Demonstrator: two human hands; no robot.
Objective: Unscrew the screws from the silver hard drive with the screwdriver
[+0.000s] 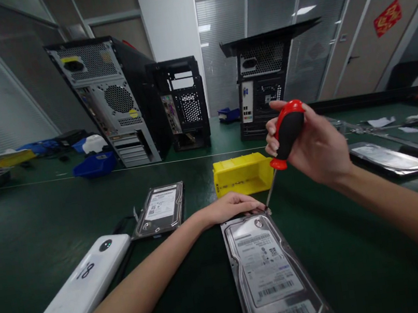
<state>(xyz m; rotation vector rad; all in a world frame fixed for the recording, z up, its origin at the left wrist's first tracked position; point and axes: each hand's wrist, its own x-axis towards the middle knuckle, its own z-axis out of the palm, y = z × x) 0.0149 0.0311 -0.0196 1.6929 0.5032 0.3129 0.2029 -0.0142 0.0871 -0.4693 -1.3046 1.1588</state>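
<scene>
Gripping a red-and-black screwdriver (285, 134) tightly, the right hand (315, 148) is setting its tip beside the left hand (232, 206), which is lying flat, open, on the hard drive (269, 273).

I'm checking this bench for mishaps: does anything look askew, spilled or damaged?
Nothing spilled or visibly damaged. One oddity: the right-hand computer case has its loose top panel lying tilted. The hard drive under the left hand lies flat; the right hand holds the screwdriver.
</scene>
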